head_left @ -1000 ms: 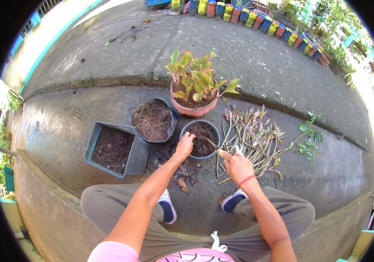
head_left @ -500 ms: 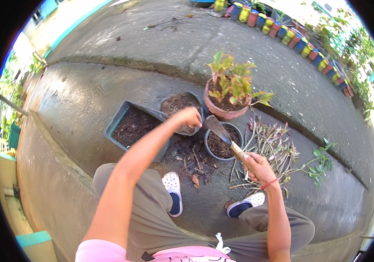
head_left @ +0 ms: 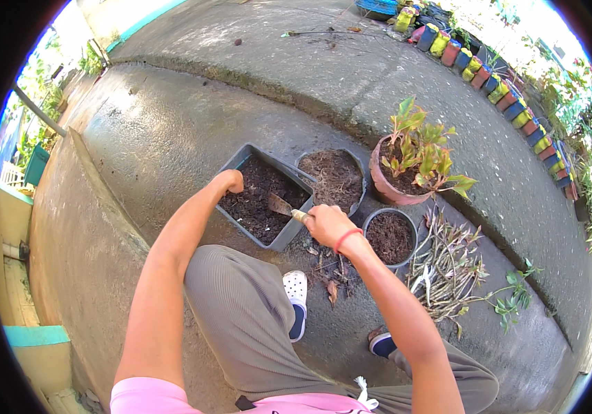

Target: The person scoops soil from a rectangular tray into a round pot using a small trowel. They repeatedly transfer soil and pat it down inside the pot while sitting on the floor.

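My right hand (head_left: pixel 329 224) is wrapped round the pale wooden handle of a hand trowel (head_left: pixel 280 204), whose metal blade rests in dark soil. That soil fills a grey rectangular planter (head_left: pixel 285 238). At the planter's left rim, my left hand (head_left: pixel 229 181) is closed, with its fingers curled over the edge and partly hidden. Just right of the planter is a round pot (head_left: pixel 334 181) of soil with root-like strands. A smaller round grey pot (head_left: pixel 390 238) of dark soil stands beside my right wrist.
A leafy plant in a pinkish pot (head_left: pixel 398 186) stands farther back. Cut stems (head_left: pixel 444 272) lie in a heap at the right. Dry debris (head_left: pixel 327 265) litters the ground near my shoe (head_left: pixel 296 290). A raised concrete edge (head_left: pixel 275 88) runs behind the pots.
My right hand has brought the trowel left, from above the small pot into the rectangular planter's soil. My left hand has moved from over the round pot to the planter's left rim.
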### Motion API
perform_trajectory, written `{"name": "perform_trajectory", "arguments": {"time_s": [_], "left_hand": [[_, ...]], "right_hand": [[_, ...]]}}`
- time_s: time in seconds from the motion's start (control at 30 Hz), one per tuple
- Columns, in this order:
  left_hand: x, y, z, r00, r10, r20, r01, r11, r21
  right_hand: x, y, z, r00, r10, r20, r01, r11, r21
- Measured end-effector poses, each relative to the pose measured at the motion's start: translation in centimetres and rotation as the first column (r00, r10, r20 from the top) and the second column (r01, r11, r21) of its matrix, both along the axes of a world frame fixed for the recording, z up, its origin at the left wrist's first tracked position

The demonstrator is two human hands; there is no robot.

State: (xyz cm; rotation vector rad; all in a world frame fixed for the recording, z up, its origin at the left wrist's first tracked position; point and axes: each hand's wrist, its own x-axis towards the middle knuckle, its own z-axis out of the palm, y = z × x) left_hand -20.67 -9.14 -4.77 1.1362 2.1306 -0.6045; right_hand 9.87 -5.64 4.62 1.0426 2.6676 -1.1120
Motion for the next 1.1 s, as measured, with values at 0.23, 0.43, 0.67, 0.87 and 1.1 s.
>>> {"name": "perform_trajectory", "arguments": {"time_s": [0.23,0.43,0.67,0.87,1.1], "left_hand": [[-1.0,-1.4,-2.7,0.961,-0.259,-0.095,0.273,0.944,0.186],[-1.6,-2.4,-4.4,0.999,0.053,-0.009,-0.039,0.838,0.544],[1.4,-1.8,-3.3,0.997,-0.078,0.016,0.063,0.897,0.438],[1.8,-1.4,-4.0,0.973,-0.208,0.099,0.183,0.960,0.212],[2.9,-1.7,-1.9,0.975,-0.001,0.223,-0.014,0.998,0.066]], "right_hand": [[-4.3,-2.7,-2.0,0.998,-0.020,0.057,0.015,0.997,0.080],[-2.7,-1.2,0.5,0.998,-0.002,0.055,-0.005,0.993,0.115],[-3.9,-0.2,8.9,0.921,0.137,0.365,-0.214,0.960,0.181],[-8.5,-0.1,8.6,0.668,0.428,0.609,-0.633,0.757,0.162],[-6.9,2.6,5.8,0.752,0.397,0.527,-0.350,0.917,-0.190]]}}
